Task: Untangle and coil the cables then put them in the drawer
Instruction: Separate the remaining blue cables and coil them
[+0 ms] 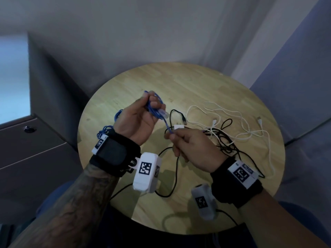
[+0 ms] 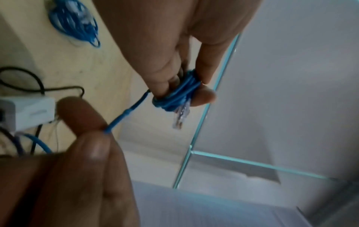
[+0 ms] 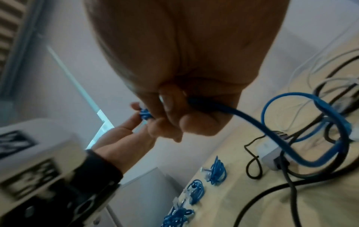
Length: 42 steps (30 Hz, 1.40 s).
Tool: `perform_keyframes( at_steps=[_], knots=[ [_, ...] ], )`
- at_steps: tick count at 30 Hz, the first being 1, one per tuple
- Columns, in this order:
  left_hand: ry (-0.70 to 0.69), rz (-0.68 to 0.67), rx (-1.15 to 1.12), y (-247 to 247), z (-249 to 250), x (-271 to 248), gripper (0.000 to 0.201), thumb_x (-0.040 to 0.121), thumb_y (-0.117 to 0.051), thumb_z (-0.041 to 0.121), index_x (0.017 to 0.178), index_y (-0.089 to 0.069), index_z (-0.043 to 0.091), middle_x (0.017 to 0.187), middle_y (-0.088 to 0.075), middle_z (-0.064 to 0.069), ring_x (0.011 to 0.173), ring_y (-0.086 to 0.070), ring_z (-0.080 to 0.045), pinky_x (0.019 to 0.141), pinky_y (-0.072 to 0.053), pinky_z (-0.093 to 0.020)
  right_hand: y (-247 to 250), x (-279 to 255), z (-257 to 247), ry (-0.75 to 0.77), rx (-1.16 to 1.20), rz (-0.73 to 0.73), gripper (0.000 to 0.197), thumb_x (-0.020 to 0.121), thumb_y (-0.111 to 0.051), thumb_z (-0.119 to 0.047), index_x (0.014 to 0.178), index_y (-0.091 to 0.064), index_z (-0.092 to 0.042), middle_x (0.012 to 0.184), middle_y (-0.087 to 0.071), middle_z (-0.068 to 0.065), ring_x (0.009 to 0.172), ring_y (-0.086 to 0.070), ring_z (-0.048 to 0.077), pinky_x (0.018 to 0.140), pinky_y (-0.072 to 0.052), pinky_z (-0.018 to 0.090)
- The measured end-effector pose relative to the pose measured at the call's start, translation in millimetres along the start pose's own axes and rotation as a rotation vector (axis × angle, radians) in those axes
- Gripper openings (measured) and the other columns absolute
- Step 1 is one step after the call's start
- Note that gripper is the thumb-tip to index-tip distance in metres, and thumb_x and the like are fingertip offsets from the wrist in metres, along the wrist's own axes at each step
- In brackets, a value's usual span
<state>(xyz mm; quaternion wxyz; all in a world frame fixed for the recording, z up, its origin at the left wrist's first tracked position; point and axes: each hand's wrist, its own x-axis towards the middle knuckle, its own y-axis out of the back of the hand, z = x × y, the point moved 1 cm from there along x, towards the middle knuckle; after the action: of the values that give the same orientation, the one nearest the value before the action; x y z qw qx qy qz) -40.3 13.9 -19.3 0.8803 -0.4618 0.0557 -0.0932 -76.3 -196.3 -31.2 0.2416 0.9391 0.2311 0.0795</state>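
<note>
Blue cable [image 1: 165, 123] pinched taut between both hands' fingers [image 2: 205, 96], above the table's [image 1: 197, 83] open centre.

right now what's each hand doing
Left hand: grips the small coil of thin blue cable.
Right hand: pinches the same cable's loose run.

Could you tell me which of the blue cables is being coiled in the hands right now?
The blue cable in the hands: the left hand grips its coil, the right hand pinches its free length. The other coiled blue cables lie untouched on the table.
</note>
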Motion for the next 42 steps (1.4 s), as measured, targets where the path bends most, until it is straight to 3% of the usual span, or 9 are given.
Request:
perform_keyframes(
  at_steps=[3, 8, 12, 16, 22, 25, 28, 34, 42],
  knots=[
    [-0.122, 0.116, 0.272, 7, -1, 2, 0.019, 0.11, -0.051, 0.023, 0.109, -0.065, 0.01, 0.095, -0.062, -0.003, 0.093, -0.065, -0.02, 0.101, -0.052, -0.038, 3, -5, -12, 0.035, 0.009, 0.01, 0.027, 0.106, -0.063, -0.027, 0.082, -0.07, -0.018, 0.058, -0.051, -0.005, 0.053, -0.047, 0.01, 0.059, -0.04, 0.031],
    [-0.392, 0.286, 0.817, -9, -16, -1, 0.018, 0.106, -0.061, 0.013, 0.107, -0.073, -0.001, 0.09, -0.072, -0.011, 0.082, -0.072, -0.026, 0.08, -0.061, -0.038, 14, -13, -24, 0.084, 0.11, 0.046, 0.032, 0.104, -0.067, -0.021, 0.076, -0.057, -0.009, 0.063, -0.047, 0.003, 0.053, -0.048, 0.008, 0.056, -0.041, 0.027],
    [-0.385, 0.167, 1.158, -21, -26, -8, 0.014, 0.104, -0.063, 0.014, 0.096, -0.074, 0.011, 0.089, -0.075, -0.008, 0.081, -0.073, -0.021, 0.083, -0.061, -0.04, 25, -9, -28, 0.133, 0.007, 0.208, 0.016, 0.104, -0.066, -0.021, 0.089, -0.072, -0.019, 0.068, -0.054, 0.001, 0.061, -0.045, 0.011, 0.059, -0.037, 0.03],
    [-0.255, -0.046, 1.39, -27, -32, -10, 0.028, 0.107, -0.051, 0.029, 0.089, -0.066, 0.014, 0.079, -0.067, -0.004, 0.075, -0.061, -0.016, 0.074, -0.049, -0.035, 40, -1, -23, 0.213, -0.016, 0.414, 0.011, 0.096, -0.075, -0.013, 0.101, -0.079, -0.022, 0.077, -0.064, -0.003, 0.068, -0.055, 0.013, 0.064, -0.044, 0.032],
    [0.036, -0.141, 1.272, -17, -37, -8, 0.03, 0.108, -0.053, 0.027, 0.091, -0.063, 0.005, 0.075, -0.063, -0.008, 0.066, -0.062, -0.023, 0.071, -0.054, -0.037, 41, 9, -5, 0.268, 0.042, 0.434, 0.019, 0.099, -0.069, -0.006, 0.112, -0.079, -0.014, 0.097, -0.066, -0.004, 0.077, -0.059, 0.009, 0.071, -0.049, 0.034],
    [0.155, -0.114, 0.799, -15, -28, -8, 0.033, 0.109, -0.049, 0.03, 0.09, -0.063, 0.007, 0.071, -0.05, -0.004, 0.059, -0.048, -0.017, 0.076, -0.055, -0.036, 46, 16, 5, 0.184, 0.126, 0.45, 0.018, 0.104, -0.066, -0.015, 0.116, -0.08, -0.014, 0.1, -0.072, -0.004, 0.087, -0.066, 0.01, 0.085, -0.054, 0.038],
    [0.236, -0.086, 0.335, -16, -23, -7, 0.033, 0.11, -0.047, 0.037, 0.092, -0.06, 0.013, 0.075, -0.043, 0.003, 0.061, -0.039, -0.012, 0.081, -0.049, -0.033, 36, 21, 10, 0.129, 0.101, 0.333, 0.02, 0.109, -0.06, -0.024, 0.117, -0.078, -0.02, 0.087, -0.072, -0.005, 0.075, -0.061, 0.011, 0.075, -0.052, 0.033],
    [0.085, -0.042, -0.15, -8, 1, -4, 0.021, 0.106, -0.046, 0.021, 0.101, -0.061, 0.007, 0.085, -0.054, -0.001, 0.071, -0.055, -0.014, 0.103, -0.046, -0.033, 13, 12, 15, -0.031, 0.1, 0.097, 0.018, 0.11, -0.056, -0.023, 0.103, -0.072, -0.021, 0.077, -0.07, 0.005, 0.071, -0.066, 0.018, 0.075, -0.054, 0.037],
    [-0.12, 0.052, -0.165, 5, 8, 8, 0.016, 0.107, -0.054, 0.016, 0.112, -0.062, 0.004, 0.097, -0.061, -0.005, 0.089, -0.065, -0.018, 0.111, -0.045, -0.038, 21, 18, 25, -0.035, -0.129, 0.076, 0.018, 0.107, -0.058, -0.031, 0.102, -0.076, -0.027, 0.083, -0.07, -0.004, 0.079, -0.065, 0.019, 0.075, -0.049, 0.038]
  ],
)
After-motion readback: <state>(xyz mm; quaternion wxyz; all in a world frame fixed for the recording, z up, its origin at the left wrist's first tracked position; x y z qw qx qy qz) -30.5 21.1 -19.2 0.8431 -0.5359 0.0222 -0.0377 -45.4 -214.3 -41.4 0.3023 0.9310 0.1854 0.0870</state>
